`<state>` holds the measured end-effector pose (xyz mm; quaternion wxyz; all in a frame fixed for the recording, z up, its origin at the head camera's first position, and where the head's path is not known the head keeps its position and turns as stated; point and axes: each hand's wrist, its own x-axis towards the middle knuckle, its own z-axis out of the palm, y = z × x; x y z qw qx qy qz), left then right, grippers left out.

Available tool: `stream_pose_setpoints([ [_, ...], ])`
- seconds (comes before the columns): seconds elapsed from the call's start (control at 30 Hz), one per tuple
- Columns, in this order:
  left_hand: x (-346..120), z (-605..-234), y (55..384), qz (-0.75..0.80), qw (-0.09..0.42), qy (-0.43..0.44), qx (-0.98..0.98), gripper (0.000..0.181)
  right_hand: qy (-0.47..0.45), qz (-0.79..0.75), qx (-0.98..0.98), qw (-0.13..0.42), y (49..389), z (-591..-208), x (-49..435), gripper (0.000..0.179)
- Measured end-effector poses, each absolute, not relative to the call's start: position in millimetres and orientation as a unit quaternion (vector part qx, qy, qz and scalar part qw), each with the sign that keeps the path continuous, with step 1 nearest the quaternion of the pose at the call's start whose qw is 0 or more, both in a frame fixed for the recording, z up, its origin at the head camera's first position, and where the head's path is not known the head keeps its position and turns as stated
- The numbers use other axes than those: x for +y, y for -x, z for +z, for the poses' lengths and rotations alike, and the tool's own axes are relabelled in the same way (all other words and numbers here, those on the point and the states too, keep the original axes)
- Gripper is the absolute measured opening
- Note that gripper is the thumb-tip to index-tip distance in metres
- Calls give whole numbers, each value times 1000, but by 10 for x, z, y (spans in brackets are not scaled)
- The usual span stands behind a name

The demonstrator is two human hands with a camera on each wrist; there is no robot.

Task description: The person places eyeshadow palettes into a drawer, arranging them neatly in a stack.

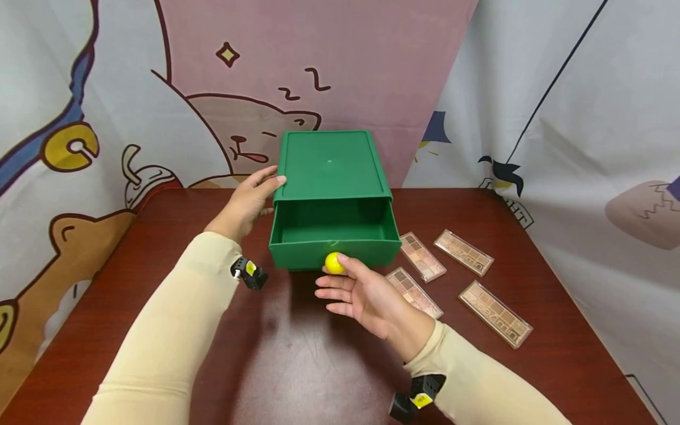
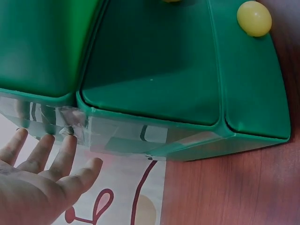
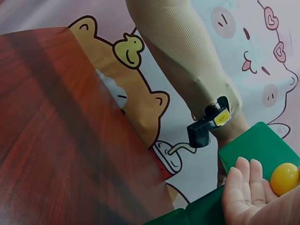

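A green drawer cabinet [image 1: 332, 162] stands on the table with its top drawer [image 1: 287, 254] pulled out; the part of the drawer's inside that shows is bare. My right hand [image 1: 374, 298] pinches the round yellow knob [image 1: 333, 263] on the drawer front between thumb and index finger, the other fingers held out straight below. At the cabinet's left side rests my left hand [image 1: 249, 198], its thumb on the top edge. In the left wrist view, the fingers [image 2: 63, 159] lie loosely beside the side wall, and a lower drawer's yellow knob [image 2: 254, 18] shows.
Several eyeshadow palettes lie right of the cabinet, among them one palette [image 1: 422, 257] close to its side and another palette [image 1: 495, 313] farther right. A cartoon-printed cloth [image 1: 372, 71] hangs behind the reddish-brown table [image 1: 297, 366].
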<state>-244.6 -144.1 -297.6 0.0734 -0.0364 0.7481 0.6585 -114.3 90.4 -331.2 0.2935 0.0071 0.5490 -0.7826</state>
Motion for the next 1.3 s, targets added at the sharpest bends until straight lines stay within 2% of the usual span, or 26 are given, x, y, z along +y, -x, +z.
stream_pose_setpoints([
  [0.37,-1435,-2994,2449,657,71,35,749,62,-1,-781,552,292,1046,-3348,937,41],
  [0.47,-1433,-2994,2444,658,74,35,749,63,13,-773,566,287,1027,-3367,961,44],
  [0.7,-1433,-2987,2434,661,78,36,746,63,43,-727,640,246,997,-3487,1289,49],
  [0.87,-1429,-2972,2430,662,76,34,745,63,28,-727,667,163,1012,-3571,1655,44],
  [1.13,-1436,-2974,2419,658,76,42,748,62,-13,-674,736,-65,1124,-3778,2128,38],
  [1.3,-1412,-2973,2418,662,75,39,744,63,-84,-573,806,-123,1189,-3935,2477,42],
])
